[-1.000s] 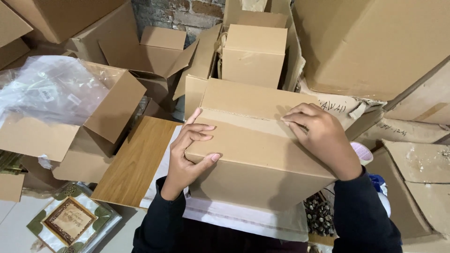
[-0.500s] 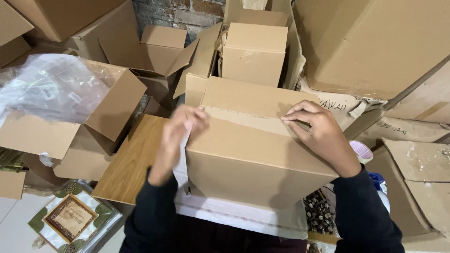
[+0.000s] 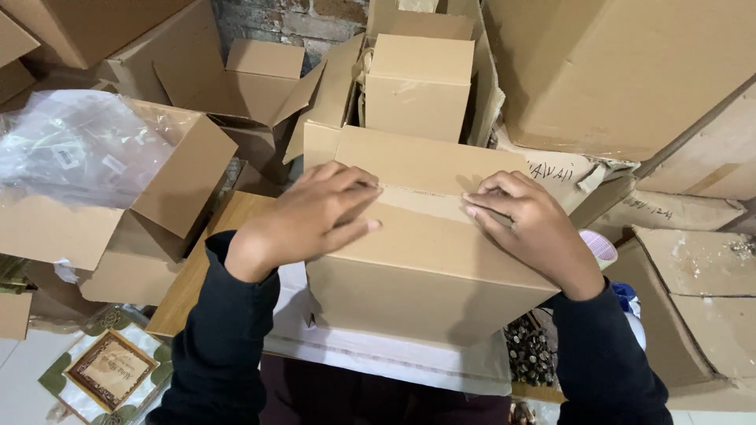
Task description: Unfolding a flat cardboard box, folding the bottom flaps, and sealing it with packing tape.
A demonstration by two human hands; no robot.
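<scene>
A closed brown cardboard box [image 3: 425, 260] sits in front of me on a white sheet over a wooden table [image 3: 201, 264]. A strip of clear tape [image 3: 421, 197] runs along the seam of its top flaps. My left hand [image 3: 303, 220] lies flat on the left part of the top, fingers spread across the seam. My right hand [image 3: 535, 228] presses its fingertips on the tape at the right part of the seam. Both arms wear dark sleeves.
Open and closed cardboard boxes crowd the back and both sides; one open box [image 3: 169, 181] at left holds a clear plastic bag [image 3: 75, 145]. A roll of tape [image 3: 600, 248] peeks from behind my right wrist. A framed tile [image 3: 106, 370] lies at lower left.
My left hand has slid from the box's left edge up onto the top, now lying across the seam. My right hand has stayed on the tape.
</scene>
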